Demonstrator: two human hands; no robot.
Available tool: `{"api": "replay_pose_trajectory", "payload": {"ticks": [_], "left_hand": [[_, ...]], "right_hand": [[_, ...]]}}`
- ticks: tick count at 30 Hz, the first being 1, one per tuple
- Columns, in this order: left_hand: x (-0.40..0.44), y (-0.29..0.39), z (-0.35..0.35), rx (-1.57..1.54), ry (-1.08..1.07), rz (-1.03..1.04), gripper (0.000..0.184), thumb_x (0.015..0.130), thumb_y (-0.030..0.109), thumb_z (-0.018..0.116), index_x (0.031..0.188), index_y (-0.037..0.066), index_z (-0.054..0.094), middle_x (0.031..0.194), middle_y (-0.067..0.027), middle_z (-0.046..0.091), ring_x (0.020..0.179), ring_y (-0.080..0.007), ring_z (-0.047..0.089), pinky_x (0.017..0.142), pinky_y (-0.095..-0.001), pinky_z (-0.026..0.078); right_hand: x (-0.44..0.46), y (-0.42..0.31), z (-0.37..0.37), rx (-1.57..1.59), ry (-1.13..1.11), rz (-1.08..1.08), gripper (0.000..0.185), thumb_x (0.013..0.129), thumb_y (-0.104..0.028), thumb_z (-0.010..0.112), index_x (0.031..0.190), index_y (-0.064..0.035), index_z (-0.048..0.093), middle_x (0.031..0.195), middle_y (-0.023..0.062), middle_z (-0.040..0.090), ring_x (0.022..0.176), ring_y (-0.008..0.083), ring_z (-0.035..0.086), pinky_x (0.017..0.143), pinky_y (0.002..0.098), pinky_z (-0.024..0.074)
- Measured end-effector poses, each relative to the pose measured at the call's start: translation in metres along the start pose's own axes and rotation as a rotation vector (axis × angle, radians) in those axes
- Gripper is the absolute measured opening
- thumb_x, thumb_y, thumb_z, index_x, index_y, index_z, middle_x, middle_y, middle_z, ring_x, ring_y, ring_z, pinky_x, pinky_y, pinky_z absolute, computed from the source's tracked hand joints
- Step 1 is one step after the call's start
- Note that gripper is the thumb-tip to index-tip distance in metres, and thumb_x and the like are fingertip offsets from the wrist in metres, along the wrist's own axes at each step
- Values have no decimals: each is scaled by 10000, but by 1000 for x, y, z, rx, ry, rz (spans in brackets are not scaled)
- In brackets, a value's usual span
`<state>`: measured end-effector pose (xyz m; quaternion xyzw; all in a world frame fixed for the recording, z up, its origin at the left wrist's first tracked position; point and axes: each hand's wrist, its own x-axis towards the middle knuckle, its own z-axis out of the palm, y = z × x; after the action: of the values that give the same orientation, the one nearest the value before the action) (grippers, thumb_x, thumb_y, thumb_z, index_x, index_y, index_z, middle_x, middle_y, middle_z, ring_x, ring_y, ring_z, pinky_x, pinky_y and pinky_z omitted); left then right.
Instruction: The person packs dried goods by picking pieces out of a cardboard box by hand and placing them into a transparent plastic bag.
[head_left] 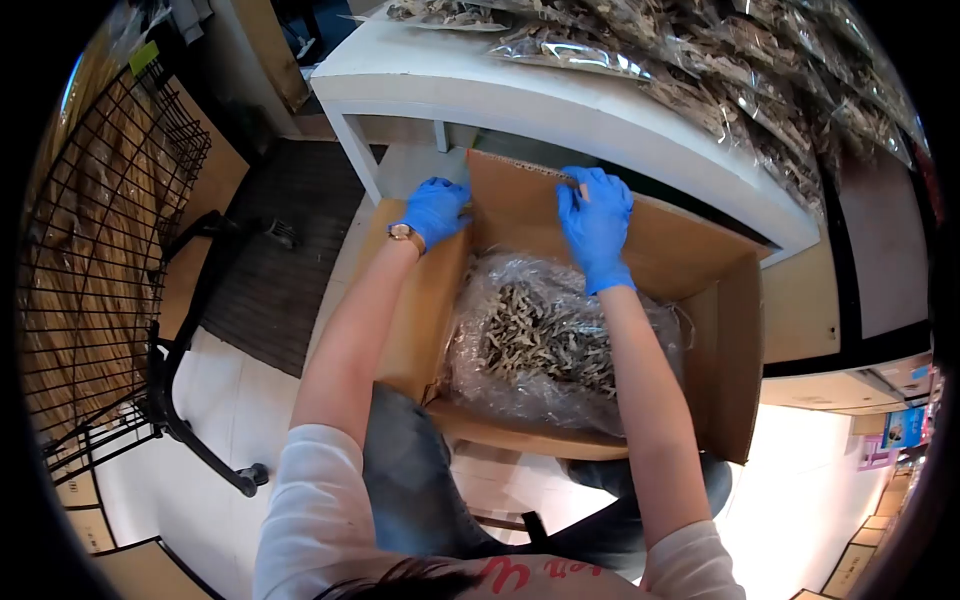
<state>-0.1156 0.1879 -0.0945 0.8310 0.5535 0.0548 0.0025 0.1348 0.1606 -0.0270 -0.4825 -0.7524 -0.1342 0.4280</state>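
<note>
An opened cardboard box [735, 350] stands in front of me with its flaps folded out. Inside it, a clear plastic bag [510, 400] lies spread around a heap of grey-brown dried strips [535, 335]. My right hand [598, 225], in a blue glove, has its fingers bent over the upper edge of the back flap [515, 200]. My left hand [436, 210], also gloved in blue, is closed at the far end of the left flap [425, 315], near the box's corner; some of its fingertips are hidden. A wristwatch [402, 232] sits on my left wrist.
Behind the box stands a white table [470, 85] piled with clear bags [690, 80] of similar dried pieces. A black wire basket cart [100, 230] on casters is at the left, beside a dark ribbed mat [280, 240]. Shelves with small packages [905, 428] line the right side.
</note>
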Motion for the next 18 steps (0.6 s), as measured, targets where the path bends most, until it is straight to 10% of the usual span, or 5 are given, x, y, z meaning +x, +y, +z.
{"api": "replay_pose_trajectory", "payload": {"ticks": [5, 10, 14, 18], "left_hand": [[-17, -7, 10, 117, 46, -114, 185, 812, 240, 559, 856, 111, 684, 859, -138, 668, 797, -341, 631, 696, -443, 497], [-75, 58, -35, -235, -84, -189, 189, 837, 254, 562, 860, 100, 670, 891, -148, 660, 802, -362, 619, 688, -434, 490], [-103, 137, -60, -598, -203, 49, 182, 847, 234, 593, 951, 90, 631, 938, -139, 651, 809, -335, 617, 777, -414, 487], [-117, 211, -58, -582, 57, 699, 265, 837, 275, 625, 1043, 110, 644, 1078, -98, 631, 1049, -326, 539, 950, -408, 418]], "right_hand": [[-1, 5, -7, 46, -91, -11, 323, 763, -160, 618, 1082, -110, 604, 973, 93, 596, 922, 305, 547, 892, 413, 409], [-51, -30, -35, 282, -7, 110, 550, 810, -182, 606, 1328, -58, 464, 1218, 209, 531, 1157, 378, 490, 1030, 423, 354], [-106, -60, -85, 941, -654, 828, 602, 877, -170, 567, 1421, -52, 338, 1327, 236, 459, 1218, 318, 471, 1009, 402, 384], [-123, -26, -118, 1426, -729, 1221, 434, 890, -62, 514, 1323, -49, 499, 1233, 135, 570, 1024, 174, 585, 885, 307, 469]]}}
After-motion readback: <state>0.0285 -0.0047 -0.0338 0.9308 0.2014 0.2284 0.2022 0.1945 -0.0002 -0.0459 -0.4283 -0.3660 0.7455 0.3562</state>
